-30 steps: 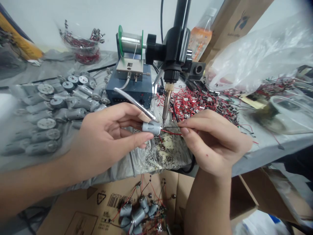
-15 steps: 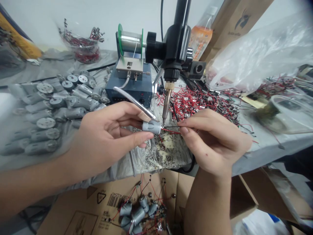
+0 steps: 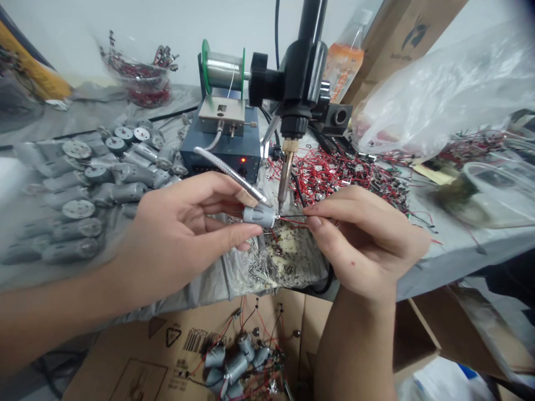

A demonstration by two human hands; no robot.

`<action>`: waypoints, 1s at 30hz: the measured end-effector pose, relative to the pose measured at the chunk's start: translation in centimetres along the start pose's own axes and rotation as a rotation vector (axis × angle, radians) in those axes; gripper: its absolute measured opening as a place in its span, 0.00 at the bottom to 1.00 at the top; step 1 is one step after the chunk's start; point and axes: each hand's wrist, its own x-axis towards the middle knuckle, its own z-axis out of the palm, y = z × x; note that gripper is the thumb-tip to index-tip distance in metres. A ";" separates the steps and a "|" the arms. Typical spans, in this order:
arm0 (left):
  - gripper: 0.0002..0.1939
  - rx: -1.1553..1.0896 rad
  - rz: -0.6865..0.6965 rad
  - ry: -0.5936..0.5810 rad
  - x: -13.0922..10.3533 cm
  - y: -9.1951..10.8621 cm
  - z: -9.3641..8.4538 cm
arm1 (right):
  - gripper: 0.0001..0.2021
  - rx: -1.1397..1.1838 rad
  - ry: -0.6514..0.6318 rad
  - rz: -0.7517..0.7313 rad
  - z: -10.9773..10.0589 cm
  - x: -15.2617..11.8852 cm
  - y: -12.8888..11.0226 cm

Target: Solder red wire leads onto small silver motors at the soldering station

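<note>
Between its thumb and fingers my left hand (image 3: 188, 228) grips a small grey electric motor (image 3: 256, 216), its terminal end turned to the right. My right hand (image 3: 363, 239) pinches a black wire (image 3: 293, 216) that runs to the motor's terminal end; a red wire (image 3: 295, 223) lies just below it. Directly above that end hangs a soldering iron (image 3: 286, 172) on a black stand, tip down and very near the terminal. A metal solder feed tube (image 3: 234, 175) points at the same spot from the upper left.
Several grey motors (image 3: 79, 195) are piled at left. Behind stands a blue solder feeder (image 3: 221, 150) with a solder spool (image 3: 224, 71). Red and black wires (image 3: 346, 172) heap at right beside a clear plastic tub (image 3: 501, 192). Below, wired motors (image 3: 236, 367) lie on cardboard.
A red light now glows on the blue feeder. Both hands and the motor stay almost still; the wires at the terminal have shifted very slightly.
</note>
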 end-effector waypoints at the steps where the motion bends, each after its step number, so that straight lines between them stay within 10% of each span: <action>1: 0.17 -0.002 -0.005 0.006 0.0 0.0 0.0 | 0.10 0.001 -0.001 -0.004 0.0 0.0 0.0; 30: 0.18 -0.054 -0.005 -0.030 -0.1 0.0 0.2 | 0.09 -0.004 0.034 -0.015 0.0 -0.1 0.1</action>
